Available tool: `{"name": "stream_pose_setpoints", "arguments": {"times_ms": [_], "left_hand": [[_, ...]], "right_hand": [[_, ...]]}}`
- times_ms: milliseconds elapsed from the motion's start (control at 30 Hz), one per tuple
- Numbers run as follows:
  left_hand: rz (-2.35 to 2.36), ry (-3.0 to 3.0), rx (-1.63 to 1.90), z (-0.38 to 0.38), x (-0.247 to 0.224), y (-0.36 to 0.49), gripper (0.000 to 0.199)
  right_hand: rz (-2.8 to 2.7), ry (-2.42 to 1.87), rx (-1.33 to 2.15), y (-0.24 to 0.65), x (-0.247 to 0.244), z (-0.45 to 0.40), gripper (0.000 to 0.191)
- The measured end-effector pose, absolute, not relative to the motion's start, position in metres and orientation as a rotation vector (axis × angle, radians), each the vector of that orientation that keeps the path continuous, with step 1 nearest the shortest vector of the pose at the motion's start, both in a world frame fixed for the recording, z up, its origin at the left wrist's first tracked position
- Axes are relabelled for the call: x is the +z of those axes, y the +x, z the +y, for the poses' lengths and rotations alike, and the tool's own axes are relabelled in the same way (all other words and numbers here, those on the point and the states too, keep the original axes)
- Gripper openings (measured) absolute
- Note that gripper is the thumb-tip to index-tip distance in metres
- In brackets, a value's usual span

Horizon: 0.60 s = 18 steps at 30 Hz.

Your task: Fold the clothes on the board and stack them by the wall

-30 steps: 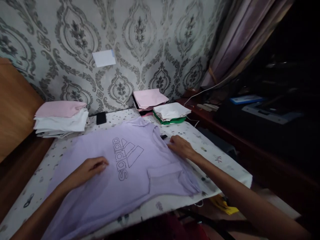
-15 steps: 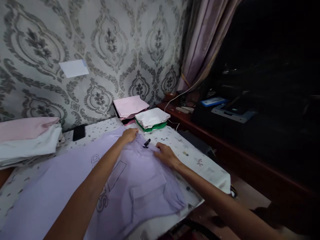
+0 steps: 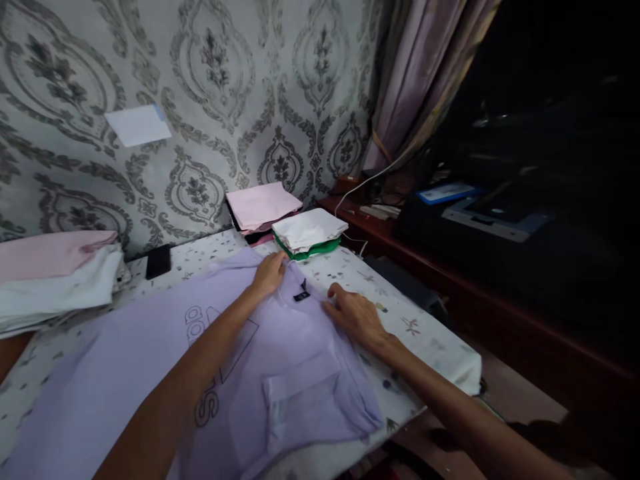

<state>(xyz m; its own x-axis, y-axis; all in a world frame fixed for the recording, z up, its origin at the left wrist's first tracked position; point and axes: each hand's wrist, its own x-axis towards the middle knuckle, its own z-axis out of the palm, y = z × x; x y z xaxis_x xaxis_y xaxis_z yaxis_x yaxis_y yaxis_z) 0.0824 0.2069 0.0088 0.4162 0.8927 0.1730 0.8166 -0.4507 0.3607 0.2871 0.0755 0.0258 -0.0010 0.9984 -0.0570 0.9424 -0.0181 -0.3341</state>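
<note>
A lavender T-shirt [image 3: 135, 360] with outlined lettering lies spread on the table, one sleeve turned in over the front. At the far side of its neckline, my left hand [image 3: 270, 272] is closed on the fabric. My right hand [image 3: 356, 313] is at the near shoulder edge, its fingers curled and the thumb against the cloth. Between both hands a small black neck label [image 3: 302, 293] shows inside the collar.
A patterned white cloth [image 3: 425, 347] covers the table. Folded stacks stand at the back: a pink-topped one [image 3: 263, 205] and a white and green one [image 3: 310, 230]. More folded clothes [image 3: 55, 280] and a black phone [image 3: 159, 261] are at left. A dark wooden ledge [image 3: 450, 293] runs along the right.
The collar has flattened and widened, and the neck label now lies flatter. My right hand has shifted right, farther from the left hand. The view has turned slightly.
</note>
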Motion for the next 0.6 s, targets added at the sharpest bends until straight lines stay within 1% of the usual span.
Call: {"name": "stream_pose_setpoints", "arguments": {"times_ms": [67,167,233,300,367,467,600], "left_hand": [[1.414,2.481,0.530,0.193,0.005,0.071,0.032],[1.262,2.538,0.517,0.171,0.001,0.040,0.038],[1.262,2.559,0.461,0.158,-0.002,0.012,0.042],[1.372,2.547,0.382,0.145,-0.006,-0.021,0.046],[1.514,2.516,0.322,0.135,-0.010,-0.058,0.048],[1.729,2.460,0.313,0.119,-0.014,-0.120,0.050],[1.948,2.403,0.331,0.092,-0.016,-0.205,0.051]], "right_hand": [[-2.051,-2.034,0.316,0.282,0.028,0.078,0.024],[-2.141,-1.772,0.234,0.264,0.029,0.094,0.022],[-2.238,-1.522,0.284,0.243,0.028,0.115,0.020],[-2.287,-1.369,0.363,0.215,0.027,0.142,0.023],[-2.287,-1.410,0.409,0.185,0.027,0.171,0.030],[-2.265,-1.616,0.419,0.145,0.028,0.211,0.038],[-2.274,-1.752,0.431,0.114,0.026,0.254,0.039]]}}
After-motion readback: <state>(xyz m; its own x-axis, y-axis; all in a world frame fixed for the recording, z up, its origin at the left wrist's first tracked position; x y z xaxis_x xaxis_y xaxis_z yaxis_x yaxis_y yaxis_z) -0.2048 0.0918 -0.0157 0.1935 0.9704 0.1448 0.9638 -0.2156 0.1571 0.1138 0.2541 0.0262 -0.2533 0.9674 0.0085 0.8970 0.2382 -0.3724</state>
